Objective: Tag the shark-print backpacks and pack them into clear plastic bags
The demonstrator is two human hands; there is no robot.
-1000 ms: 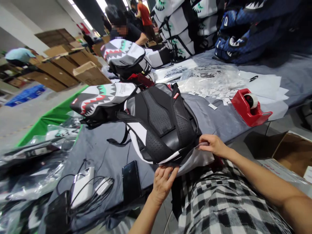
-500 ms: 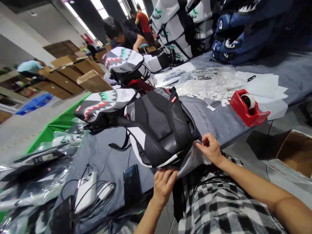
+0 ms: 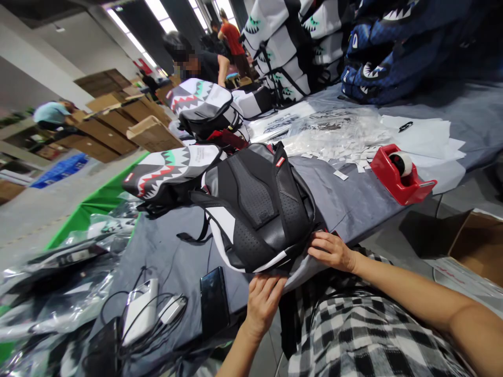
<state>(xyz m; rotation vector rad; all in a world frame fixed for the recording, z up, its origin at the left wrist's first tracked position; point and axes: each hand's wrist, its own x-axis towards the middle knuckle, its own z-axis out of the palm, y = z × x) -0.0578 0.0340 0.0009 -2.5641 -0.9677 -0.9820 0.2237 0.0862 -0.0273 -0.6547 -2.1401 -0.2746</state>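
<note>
A black and white backpack (image 3: 257,204) lies on the grey-covered table, its padded back panel and shoulder straps facing up. My left hand (image 3: 265,303) has its fingers curled over the near bottom edge of the backpack. At the near right corner, my right hand (image 3: 332,251) is closed on the bag's edge, fingertips partly hidden. Grey material (image 3: 302,272) stretches between both hands under that edge; whether it belongs to the bag I cannot tell. Just left of my left hand lies a dark phone (image 3: 214,301).
A red tape dispenser (image 3: 403,175) stands to the right. Behind are plastic bags (image 3: 334,128) and small white tags. Shark-print backpacks (image 3: 173,170) lie at the left; more are stacked behind. A white power bank (image 3: 140,311) with cables sits front left. A co-worker (image 3: 204,63) bends beyond.
My right hand has gone from a raised pinch on the grey material to fingers laid over the bag's right corner, slightly lower and left. My left hand stays at the bottom edge.
</note>
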